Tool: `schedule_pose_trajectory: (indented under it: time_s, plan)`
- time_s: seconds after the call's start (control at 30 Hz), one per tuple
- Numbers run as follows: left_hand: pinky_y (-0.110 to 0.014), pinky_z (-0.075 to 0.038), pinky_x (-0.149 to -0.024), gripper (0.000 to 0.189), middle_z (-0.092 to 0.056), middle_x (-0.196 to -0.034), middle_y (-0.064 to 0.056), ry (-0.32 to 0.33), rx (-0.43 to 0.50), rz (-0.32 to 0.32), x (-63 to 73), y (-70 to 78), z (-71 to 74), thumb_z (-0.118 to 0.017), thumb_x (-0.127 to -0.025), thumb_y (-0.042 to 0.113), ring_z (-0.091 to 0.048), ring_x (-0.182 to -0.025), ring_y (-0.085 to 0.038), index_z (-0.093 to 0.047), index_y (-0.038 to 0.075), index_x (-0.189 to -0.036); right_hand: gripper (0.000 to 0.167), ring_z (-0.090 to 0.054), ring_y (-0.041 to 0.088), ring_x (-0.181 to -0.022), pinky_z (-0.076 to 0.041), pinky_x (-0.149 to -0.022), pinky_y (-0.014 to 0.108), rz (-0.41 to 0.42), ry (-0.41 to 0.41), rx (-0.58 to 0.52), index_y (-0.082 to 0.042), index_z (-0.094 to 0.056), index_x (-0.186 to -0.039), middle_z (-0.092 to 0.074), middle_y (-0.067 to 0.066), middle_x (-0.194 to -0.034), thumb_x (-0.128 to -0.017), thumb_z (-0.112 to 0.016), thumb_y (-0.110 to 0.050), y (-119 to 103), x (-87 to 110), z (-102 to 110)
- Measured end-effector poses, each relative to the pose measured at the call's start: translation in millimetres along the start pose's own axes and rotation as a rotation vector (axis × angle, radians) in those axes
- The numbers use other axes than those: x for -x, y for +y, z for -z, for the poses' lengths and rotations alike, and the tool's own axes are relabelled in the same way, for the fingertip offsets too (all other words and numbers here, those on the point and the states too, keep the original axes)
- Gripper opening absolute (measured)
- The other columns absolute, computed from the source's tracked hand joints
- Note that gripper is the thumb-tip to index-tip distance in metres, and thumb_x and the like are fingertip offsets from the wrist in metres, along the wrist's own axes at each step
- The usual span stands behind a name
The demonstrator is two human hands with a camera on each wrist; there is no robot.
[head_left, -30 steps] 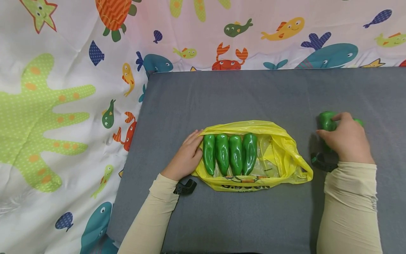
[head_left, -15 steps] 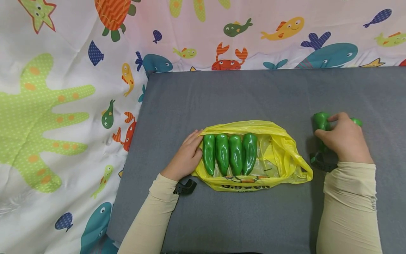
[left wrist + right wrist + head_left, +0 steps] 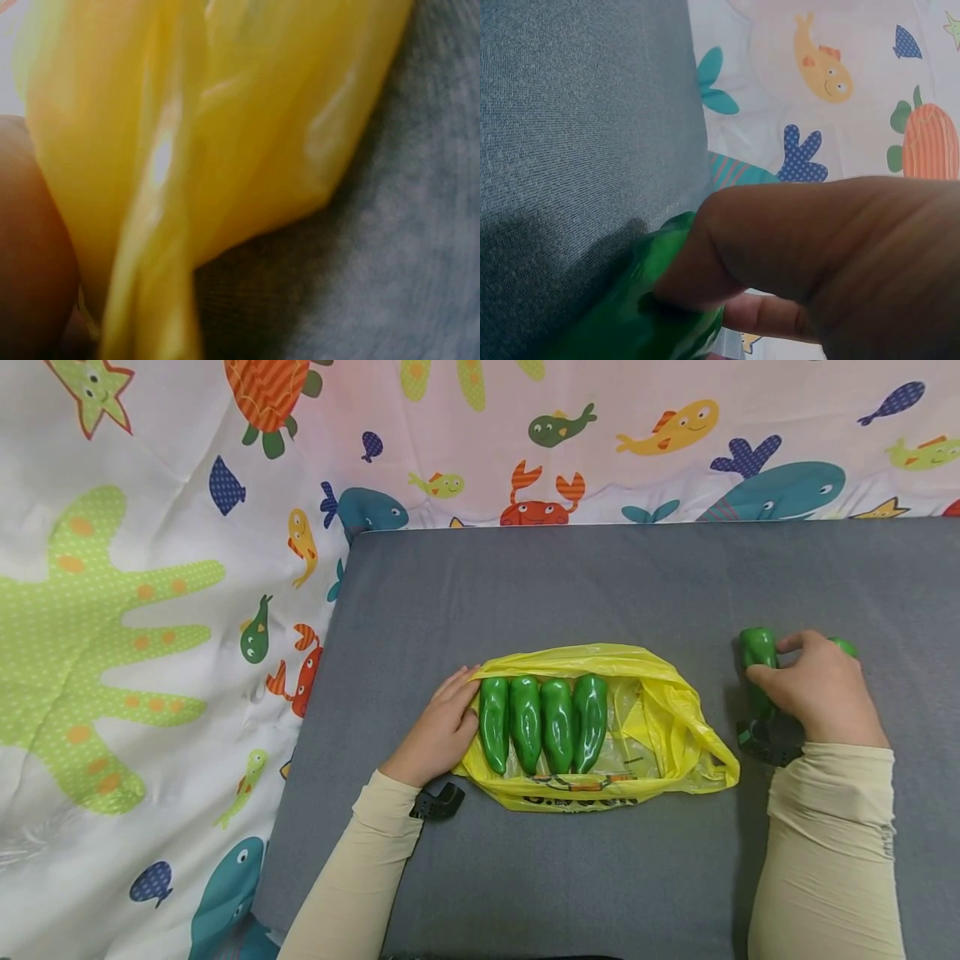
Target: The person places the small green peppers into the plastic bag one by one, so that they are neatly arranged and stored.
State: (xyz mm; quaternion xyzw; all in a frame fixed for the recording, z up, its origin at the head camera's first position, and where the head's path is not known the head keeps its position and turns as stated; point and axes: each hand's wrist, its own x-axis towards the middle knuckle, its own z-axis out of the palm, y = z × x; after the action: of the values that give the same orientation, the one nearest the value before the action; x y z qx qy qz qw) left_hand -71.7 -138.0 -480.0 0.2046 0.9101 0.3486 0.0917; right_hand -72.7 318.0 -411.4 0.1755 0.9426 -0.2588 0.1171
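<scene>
In the head view, a yellow plastic bag (image 3: 675,718) lies spread on its side with its opening facing up. Several glossy green peppers (image 3: 557,727) lie side by side in its left half. My left hand (image 3: 435,735) holds the bag's left edge, and the left wrist view shows the yellow plastic (image 3: 247,165) close up beside a finger. Off to the right of the bag, my right hand (image 3: 828,693) pinches another green pepper (image 3: 758,647) between thumb and fingers. Part of one more green pepper (image 3: 845,647) shows behind that hand, the rest hidden.
Grey cloth (image 3: 540,585) covers the table. A white curtain (image 3: 187,693) printed with sea animals hangs along the left and back sides. Each wrist carries a black camera mount (image 3: 438,802).
The pepper in my right hand has shifted slightly left and now points more straight toward the near side. My left hand and the bag have stayed in place.
</scene>
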Motion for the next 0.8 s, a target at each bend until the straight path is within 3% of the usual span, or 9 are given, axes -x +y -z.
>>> schedule_pose_trajectory:
  time_s: [0.13, 0.43, 0.67, 0.8]
  plan:
    - [-0.039, -0.018, -0.133, 0.052, -0.036, -0.169, -0.011, 0.003, 0.0, -0.005, 0.0, -0.9, -0.3, -0.044, -0.106, 0.007, -0.024, -0.16, -0.026, -0.045, 0.0, -0.157, 0.059, -0.053, 0.049, -0.1, -0.047, -0.061, 0.036, -0.002, 0.004, -0.003, 0.013, -0.051, -0.132, -0.059, 0.036, -0.114, -0.093, -0.064, -0.03, 1.1, -1.0, -0.1]
    - [-0.038, -0.018, -0.133, 0.052, -0.036, -0.169, -0.011, 0.005, -0.004, -0.004, 0.0, -1.3, -0.8, -0.045, -0.105, 0.007, -0.024, -0.16, -0.026, -0.045, -0.001, -0.157, 0.061, -0.049, 0.052, -0.105, -0.054, -0.069, 0.052, -0.046, -0.024, 0.004, 0.011, -0.051, -0.133, -0.055, 0.037, -0.12, -0.094, -0.064, -0.033, 1.9, -0.6, 0.5]
    - [-0.038, -0.018, -0.133, 0.052, -0.038, -0.168, -0.011, 0.018, -0.005, -0.015, -1.1, -3.6, -2.5, -0.045, -0.105, 0.007, -0.025, -0.159, -0.027, -0.047, 0.0, -0.156, 0.06, -0.061, 0.044, -0.091, -0.049, -0.057, 0.034, 0.015, -0.079, -0.008, 0.011, -0.051, -0.132, -0.063, 0.036, -0.111, -0.096, -0.067, -0.035, -0.9, 0.2, 2.3]
    - [-0.038, -0.018, -0.133, 0.052, -0.038, -0.168, -0.01, 0.016, 0.0, -0.011, -1.4, -3.6, -2.4, -0.045, -0.105, 0.008, -0.025, -0.16, -0.026, -0.047, 0.001, -0.157, 0.059, -0.064, 0.041, -0.086, -0.049, -0.055, 0.031, 0.039, -0.094, -0.012, 0.01, -0.05, -0.129, -0.063, 0.038, -0.112, -0.097, -0.066, -0.036, -2.9, -0.3, 3.0]
